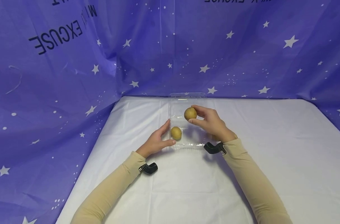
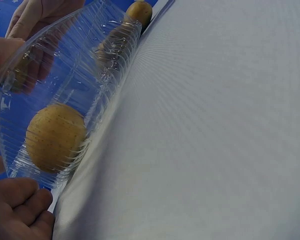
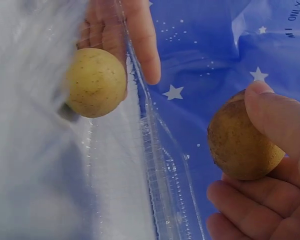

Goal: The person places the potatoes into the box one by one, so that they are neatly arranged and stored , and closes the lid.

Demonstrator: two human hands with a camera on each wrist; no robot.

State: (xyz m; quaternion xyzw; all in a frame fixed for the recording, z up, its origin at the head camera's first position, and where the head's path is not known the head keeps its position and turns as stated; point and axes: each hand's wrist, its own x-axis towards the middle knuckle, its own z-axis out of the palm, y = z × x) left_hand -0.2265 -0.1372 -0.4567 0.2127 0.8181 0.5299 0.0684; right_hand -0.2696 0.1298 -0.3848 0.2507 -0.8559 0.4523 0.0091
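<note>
Hands work a clear tray (image 1: 186, 137) at the far middle of the white desk (image 1: 270, 155), seen from the head camera: the right hand (image 1: 212, 123) pinches a fruit (image 1: 190, 114) between thumb and fingers above the tray, while the left hand (image 1: 156, 141), fingers straight, rests against the tray's left edge. A second fruit (image 1: 176, 133) already lies inside; judging from this, one fruit is placed and the held one is not yet set down. Both forearms reach forward in beige sleeves.

Left wrist view: the placed fruit (image 2: 55, 136) sits behind the ribbed tray wall (image 2: 90, 75), left fingers (image 2: 17, 210) beside it.

Right wrist view: right fingers (image 3: 275, 120) curl round the held fruit (image 3: 240, 142), well apart from the placed fruit (image 3: 95, 82), with the left fingers (image 3: 142, 40) beyond.
</note>
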